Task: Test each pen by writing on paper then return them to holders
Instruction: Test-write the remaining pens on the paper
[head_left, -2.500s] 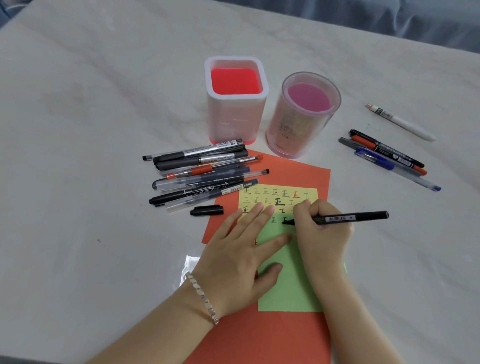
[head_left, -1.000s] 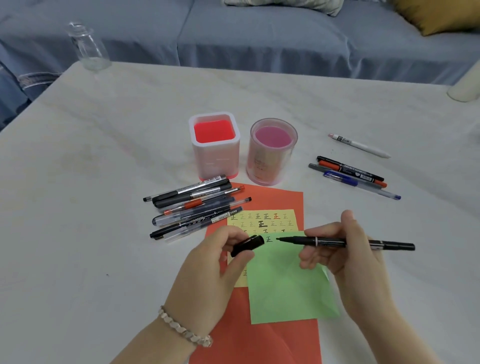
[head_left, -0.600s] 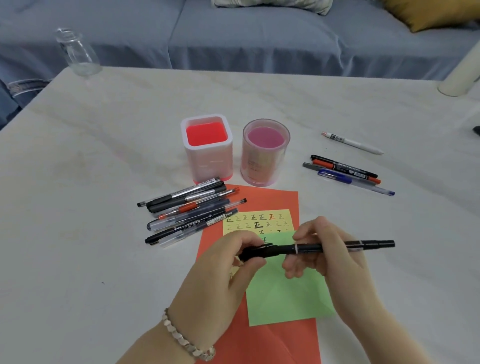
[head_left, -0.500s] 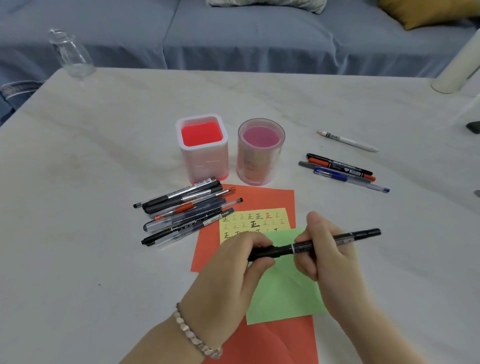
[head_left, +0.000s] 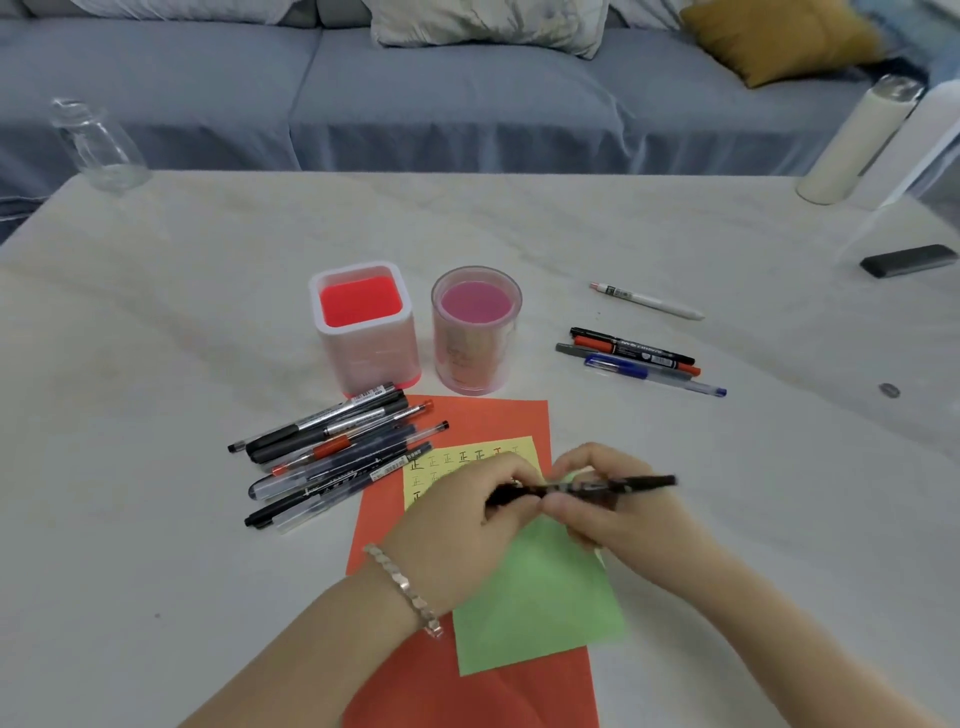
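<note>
The black pen was held level above the green sheet, its long axis running left to right across the scene, the right end tilted slightly toward the far side. The left hand gripped the left end of the pen, where the cap sat, with its fingers closed around it. The right hand gripped the barrel just right of centre, fingers closed on it, and the two hands touched at mid-pen. Motion blur prevented confirmation that the cap was fully seated.

The coming move, judged from the task, was to place this pen in a holder. Both holders stood on the far side of the hands and to their left: the square holder farther left, the round holder beside it on its right and closer to the pen. Both appeared empty. The pen would require rotation from level to upright before insertion.

The right hand controlled the barrel, so it was the likelier hand to carry the pen. A group of pens lay left of the orange sheet; a second group lay at the right.
</note>
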